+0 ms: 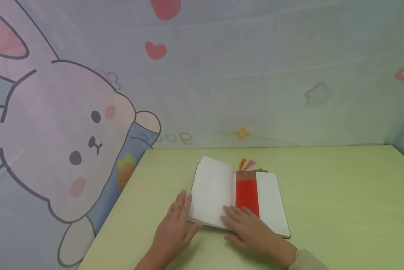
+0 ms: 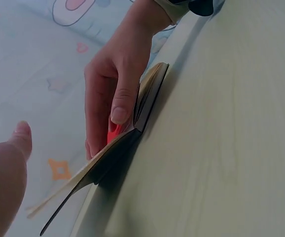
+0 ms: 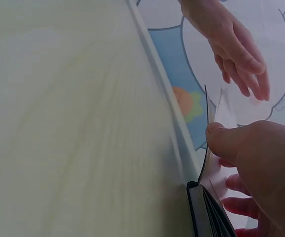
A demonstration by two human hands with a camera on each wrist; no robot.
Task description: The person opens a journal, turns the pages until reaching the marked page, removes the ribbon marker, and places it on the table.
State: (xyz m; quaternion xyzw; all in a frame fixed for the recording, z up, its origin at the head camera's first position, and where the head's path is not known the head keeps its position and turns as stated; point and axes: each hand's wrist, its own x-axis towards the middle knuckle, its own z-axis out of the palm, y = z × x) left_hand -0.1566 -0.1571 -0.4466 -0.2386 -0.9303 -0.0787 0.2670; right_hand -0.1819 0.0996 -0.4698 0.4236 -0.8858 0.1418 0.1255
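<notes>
A dark-covered notebook [image 1: 210, 191] lies spread on the table with blank white pages. On its right page, along the fold, is a red bookmark [image 1: 247, 193] with a brownish top band; orange, pink and green tassels [image 1: 250, 164] stick out above. My right hand [image 1: 250, 230] rests its fingers on the left page near the fold, its palm over the lower right page and bookmark. Beside the left edge is my left hand [image 1: 175, 225], fingers extended and thumb spread; in the right wrist view that hand [image 3: 238, 52] appears apart from the pages. The left cover [image 2: 78, 185] tilts up off the table.
The pale yellow-green table [image 1: 340, 195] reaches back to a hanging cloth [image 1: 256, 93] printed with hearts, stars and a large rabbit [image 1: 77, 131] on the left. The table's left edge runs beside the rabbit.
</notes>
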